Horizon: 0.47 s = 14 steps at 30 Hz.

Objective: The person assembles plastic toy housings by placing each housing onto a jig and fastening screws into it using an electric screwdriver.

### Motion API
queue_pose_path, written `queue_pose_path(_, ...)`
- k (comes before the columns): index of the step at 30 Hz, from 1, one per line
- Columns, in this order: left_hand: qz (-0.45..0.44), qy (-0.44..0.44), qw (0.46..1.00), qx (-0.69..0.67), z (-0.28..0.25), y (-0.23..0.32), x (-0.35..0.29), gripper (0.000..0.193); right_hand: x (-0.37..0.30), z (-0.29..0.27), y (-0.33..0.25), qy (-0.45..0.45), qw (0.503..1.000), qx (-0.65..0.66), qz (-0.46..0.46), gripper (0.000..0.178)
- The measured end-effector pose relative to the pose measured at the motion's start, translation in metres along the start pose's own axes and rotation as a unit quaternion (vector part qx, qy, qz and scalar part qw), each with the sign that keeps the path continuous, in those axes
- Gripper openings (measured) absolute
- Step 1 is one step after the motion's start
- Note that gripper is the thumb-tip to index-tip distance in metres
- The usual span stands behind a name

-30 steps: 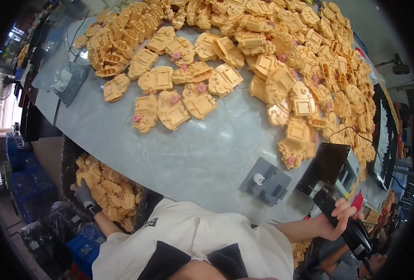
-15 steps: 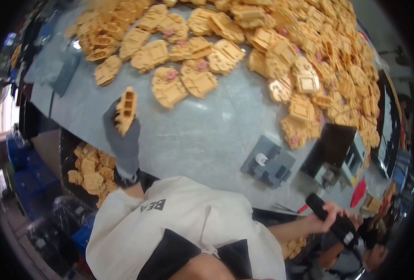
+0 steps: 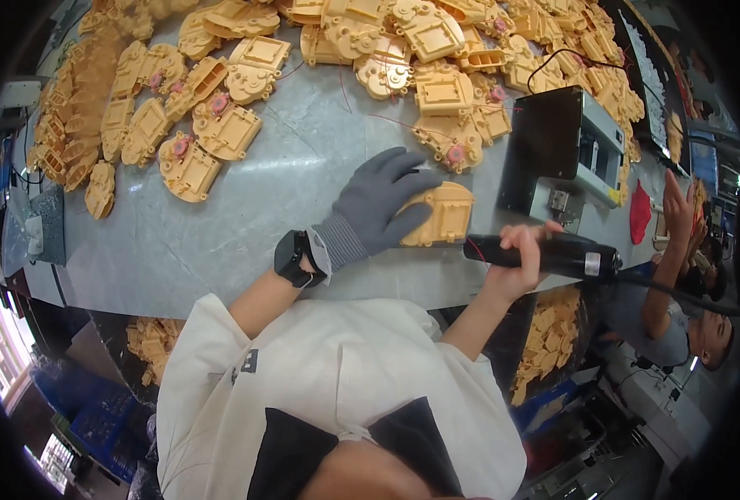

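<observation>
A yellow plastic housing (image 3: pixel 446 213) lies in front of me near the table's front edge. My left hand (image 3: pixel 380 200), in a grey glove, grips its left side, with the thumb on the near side and the fingers over the far side. What lies under the housing is hidden. In my bare right hand (image 3: pixel 516 258) is a black electric screwdriver (image 3: pixel 561 255), held roughly level, its cable running off to the right. Its left end is close to the housing's near right corner; whether they touch I cannot tell.
Many yellow housings (image 3: pixel 353 33) are heaped along the far side, some with pink parts and thin red wires. A black and grey machine (image 3: pixel 545 150) stands right of the housing. A red cloth (image 3: pixel 639 212) lies further right, near another person (image 3: pixel 674 308). Boxes of housings (image 3: pixel 549 333) sit below the table.
My left hand has come from the left side to the middle with the housing. The screwdriver in my right hand has come up beside it. The view has turned.
</observation>
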State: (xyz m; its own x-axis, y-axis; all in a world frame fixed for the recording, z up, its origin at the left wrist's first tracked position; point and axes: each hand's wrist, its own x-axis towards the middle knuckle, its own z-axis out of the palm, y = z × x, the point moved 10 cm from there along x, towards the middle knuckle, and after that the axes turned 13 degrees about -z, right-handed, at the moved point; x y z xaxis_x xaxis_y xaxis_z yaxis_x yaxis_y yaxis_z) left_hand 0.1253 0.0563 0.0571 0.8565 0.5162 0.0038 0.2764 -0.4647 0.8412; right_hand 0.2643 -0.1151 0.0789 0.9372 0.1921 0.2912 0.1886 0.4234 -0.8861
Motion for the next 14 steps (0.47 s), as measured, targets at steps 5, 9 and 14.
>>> queue_pose_path(5, 0.018, -0.025, 0.997, 0.071, 0.003, -0.003, 0.009, 0.042, -0.002, 0.008, 0.0, -0.009, 1.0, -0.009, 0.003, 0.036)
queue_pose_path(9, 0.059, -0.01, 0.986, 0.159, -0.008, 0.047, -0.003, 0.064, -0.003, 0.01, 0.0, -0.009, 1.0, -0.007, -0.003, 0.035)
queue_pose_path(14, 0.083, -0.076, 0.951, 0.289, 0.031, 0.026, 0.001, 0.081, -0.002, 0.008, -0.009, -0.008, 0.999, -0.024, -0.024, 0.036)
